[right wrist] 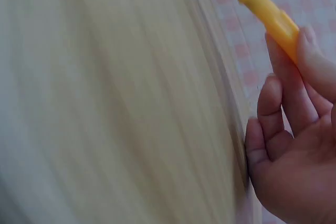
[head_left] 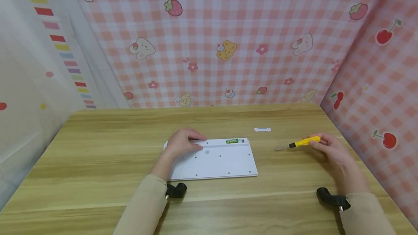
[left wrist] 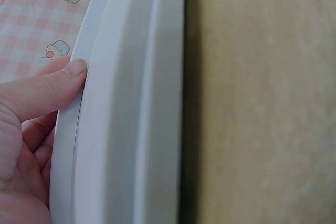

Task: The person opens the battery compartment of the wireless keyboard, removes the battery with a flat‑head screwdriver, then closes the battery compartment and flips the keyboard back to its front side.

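A white keyboard (head_left: 212,164) lies face down on the table, its screw-dotted back showing. My left hand (head_left: 179,144) grips its far edge toward the left end. In the left wrist view the thumb (left wrist: 63,85) presses on the keyboard's edge (left wrist: 126,108), with the other fingers partly hidden behind it. A green battery (head_left: 232,141) sits in the uncovered slot at the keyboard's far right. Out to the right, my right hand (head_left: 336,151) pinches a screwdriver (head_left: 307,141) by its yellow handle, its metal tip pointing left toward the keyboard.
A small white battery cover (head_left: 262,130) lies on the wooden table (head_left: 104,162) behind and right of the keyboard. A pink checked cloth (head_left: 209,24) hangs behind the table, and another (head_left: 382,93) along its right side. Each wrist wears a black camera mount (head_left: 176,190).
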`<state>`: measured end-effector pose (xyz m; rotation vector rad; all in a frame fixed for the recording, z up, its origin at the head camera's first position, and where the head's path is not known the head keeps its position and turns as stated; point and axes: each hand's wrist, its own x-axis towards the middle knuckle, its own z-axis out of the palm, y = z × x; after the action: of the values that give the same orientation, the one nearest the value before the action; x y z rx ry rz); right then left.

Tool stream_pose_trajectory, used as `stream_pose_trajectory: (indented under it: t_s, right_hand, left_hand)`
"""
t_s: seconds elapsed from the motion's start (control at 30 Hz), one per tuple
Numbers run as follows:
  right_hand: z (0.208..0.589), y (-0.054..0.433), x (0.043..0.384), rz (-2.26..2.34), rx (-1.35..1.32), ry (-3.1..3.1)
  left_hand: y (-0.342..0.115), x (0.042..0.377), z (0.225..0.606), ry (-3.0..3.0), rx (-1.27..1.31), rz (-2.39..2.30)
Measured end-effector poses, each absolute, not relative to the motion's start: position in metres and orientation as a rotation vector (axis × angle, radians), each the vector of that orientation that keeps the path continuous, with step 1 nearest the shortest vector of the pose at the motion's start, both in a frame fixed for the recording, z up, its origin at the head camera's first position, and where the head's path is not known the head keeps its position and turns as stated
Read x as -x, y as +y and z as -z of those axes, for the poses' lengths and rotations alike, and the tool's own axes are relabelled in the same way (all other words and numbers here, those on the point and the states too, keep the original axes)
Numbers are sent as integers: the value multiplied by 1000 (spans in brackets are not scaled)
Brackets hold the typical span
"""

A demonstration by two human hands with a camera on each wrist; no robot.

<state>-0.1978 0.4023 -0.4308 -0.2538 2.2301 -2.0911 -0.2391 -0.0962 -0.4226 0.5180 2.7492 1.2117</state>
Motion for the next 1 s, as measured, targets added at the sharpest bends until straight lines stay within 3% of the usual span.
stream_pose_trajectory:
  t_s: [0.27,1.0]
  right_hand:
    - [429,415,200,1624,288,2572]
    - [428,415,200,1227,242,2832]
  left_hand:
    - [-97,240,425,2750,-528,-1214]
    - [-95,239,422,2740,-509,-1202]
